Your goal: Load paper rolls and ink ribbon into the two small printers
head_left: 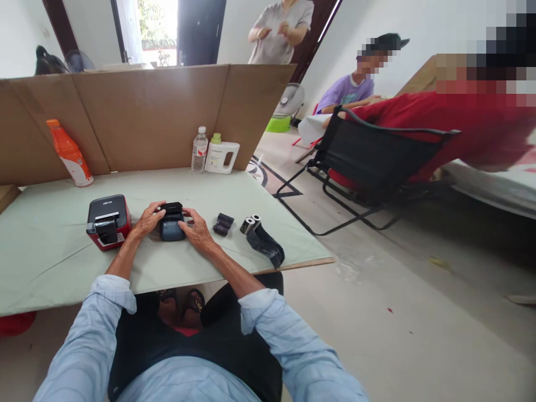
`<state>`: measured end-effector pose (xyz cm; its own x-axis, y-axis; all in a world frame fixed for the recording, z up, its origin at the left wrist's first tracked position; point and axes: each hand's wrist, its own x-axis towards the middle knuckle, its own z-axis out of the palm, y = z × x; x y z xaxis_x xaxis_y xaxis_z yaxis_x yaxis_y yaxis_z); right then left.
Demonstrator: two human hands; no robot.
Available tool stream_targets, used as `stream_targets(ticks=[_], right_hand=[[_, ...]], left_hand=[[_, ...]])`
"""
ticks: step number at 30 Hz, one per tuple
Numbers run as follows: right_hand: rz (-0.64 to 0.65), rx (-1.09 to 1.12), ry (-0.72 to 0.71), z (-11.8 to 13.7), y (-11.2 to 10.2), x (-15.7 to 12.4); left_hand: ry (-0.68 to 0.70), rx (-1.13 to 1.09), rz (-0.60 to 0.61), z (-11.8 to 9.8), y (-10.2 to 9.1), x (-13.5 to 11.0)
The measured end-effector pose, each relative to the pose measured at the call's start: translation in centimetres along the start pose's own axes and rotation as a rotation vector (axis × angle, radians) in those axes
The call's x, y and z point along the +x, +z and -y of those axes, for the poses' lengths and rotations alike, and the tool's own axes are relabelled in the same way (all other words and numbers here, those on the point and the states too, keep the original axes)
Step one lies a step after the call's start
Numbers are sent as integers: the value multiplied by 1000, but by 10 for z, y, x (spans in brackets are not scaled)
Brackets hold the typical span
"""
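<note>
On the pale green tabletop, a small dark portable label printer (172, 230) sits between my two hands, its black lid (171, 207) apparently raised at the far side. My left hand (149, 219) grips the printer's left side and the lid's edge. Round the right side curl the fingers of my right hand (197, 228), its thumb on the near body. What lies inside the printer is too small to make out. To the left stands a red and black label printer (109, 218) with a black strip at its front. Dark small rolls (223, 223) lie right of my right hand.
Further right, rolls with white cores (250, 223) trail a black strip (268, 248) near the table edge. An orange bottle (70, 153), a clear water bottle (200, 151) and a white jug (221, 156) stand before a cardboard screen (151, 117). People and a folding chair (377, 156) are beyond.
</note>
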<state>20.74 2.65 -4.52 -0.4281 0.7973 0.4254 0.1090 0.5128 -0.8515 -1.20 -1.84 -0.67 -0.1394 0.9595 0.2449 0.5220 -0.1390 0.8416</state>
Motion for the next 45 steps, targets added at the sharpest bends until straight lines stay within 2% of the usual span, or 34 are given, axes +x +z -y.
stream_targets(ticks=[10,17,27,33,37,45], right_hand=[[-57,-88,-46,7,3,7],[9,-242,-186,9,-1,11],[78,-347,-190,4,2,26],[120,-405,-153,13,2,29],[161,-522,-117,21,2,32],[126,-713,-131,34,4,28]], left_hand=[[-28,-64,-49,2,5,2],[-52,-98,-90,1,8,7],[-41,-67,-131,-1,10,14],[-38,-64,-129,-5,10,13],[-17,-38,-128,-7,10,13],[-31,-25,-145,-8,11,14]])
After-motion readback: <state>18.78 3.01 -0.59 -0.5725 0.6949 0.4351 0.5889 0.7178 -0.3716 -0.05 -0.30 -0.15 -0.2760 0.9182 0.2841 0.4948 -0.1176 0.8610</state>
